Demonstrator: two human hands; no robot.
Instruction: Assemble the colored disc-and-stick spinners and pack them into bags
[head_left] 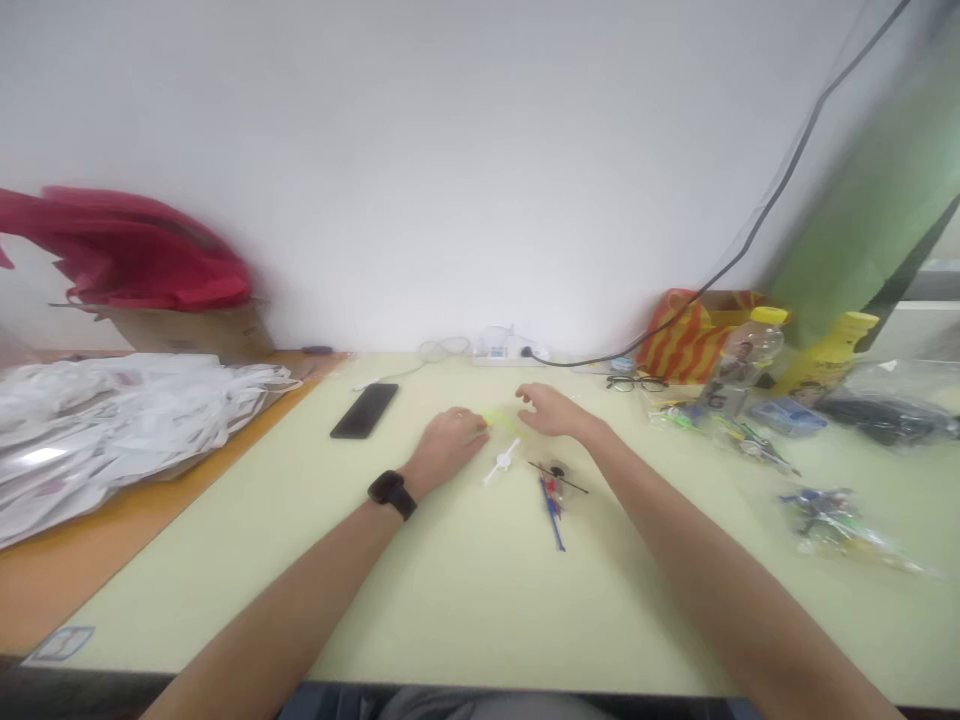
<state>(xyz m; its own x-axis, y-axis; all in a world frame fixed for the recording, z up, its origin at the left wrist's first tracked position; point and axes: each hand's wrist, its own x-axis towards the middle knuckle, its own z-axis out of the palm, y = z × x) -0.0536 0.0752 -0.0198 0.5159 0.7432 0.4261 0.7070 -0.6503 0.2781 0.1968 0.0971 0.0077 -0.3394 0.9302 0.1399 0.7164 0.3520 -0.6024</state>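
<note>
My left hand [448,447], with a dark watch [391,492] on its wrist, rests low over the table with its fingers together. At its fingertips is a thin yellow plastic piece [491,421], smeared by motion, so its shape is unclear. My right hand [551,411] hovers just right of this piece, fingers bent and apart, nothing visible in them. Below the hands lies a white plastic stick with a round middle [503,461]. To its right sits a small cluster: a blue stick [552,515], a red piece [553,487] and a black stick with a round middle [558,472].
A black phone [364,411] lies left. White bags [127,430] cover the orange surface. Along the right are glasses [636,383], a clear bottle [742,360], a yellow bottle [825,355] and bagged plastic parts [840,520]. A power strip [499,350] stands by the wall.
</note>
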